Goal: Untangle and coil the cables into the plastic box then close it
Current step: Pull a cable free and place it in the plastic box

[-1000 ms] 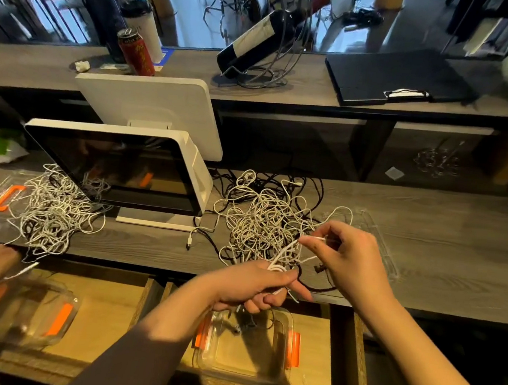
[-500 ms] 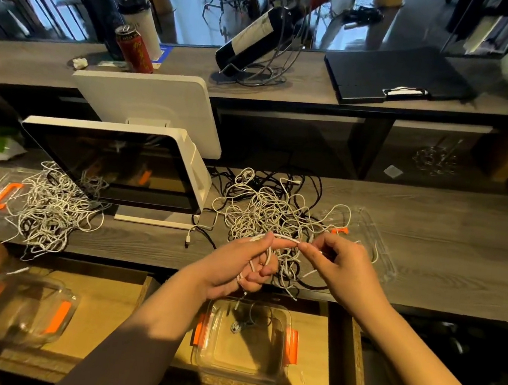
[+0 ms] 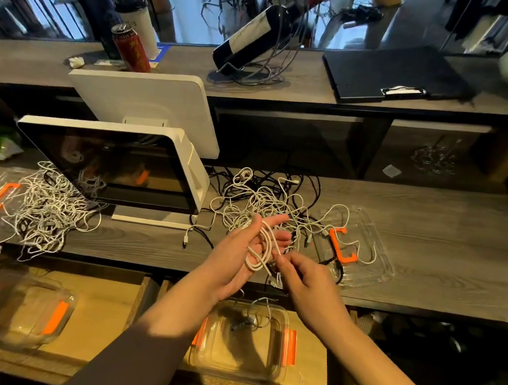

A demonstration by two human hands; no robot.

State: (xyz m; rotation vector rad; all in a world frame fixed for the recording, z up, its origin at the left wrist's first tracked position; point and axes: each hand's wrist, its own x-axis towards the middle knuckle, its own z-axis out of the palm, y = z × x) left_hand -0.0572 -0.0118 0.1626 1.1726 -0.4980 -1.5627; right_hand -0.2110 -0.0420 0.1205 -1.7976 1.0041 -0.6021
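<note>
- 2 hands work above the front edge of the wooden counter (image 3: 429, 242).
- The left hand (image 3: 241, 255) is palm up with its fingers straight and a little apart; a white cable (image 3: 260, 252) is looped around them.
- The right hand (image 3: 306, 279) has its fingers curled and pinches this same cable just beside the left palm.
- A tangled pile of cables (image 3: 264, 202) (white and black together) lies on the counter behind the hands.
- The plastic box (image 3: 243, 345), clear with orange clips, sits open in the drawer (image 3: 305, 373) below the hands, with a few cable pieces inside.
- Its clear lid (image 3: 365, 251) lies on the counter, right of the pile.
- A second pile of white cables (image 3: 47, 211) lies far left, in front of the white monitor (image 3: 117, 168).
</note>
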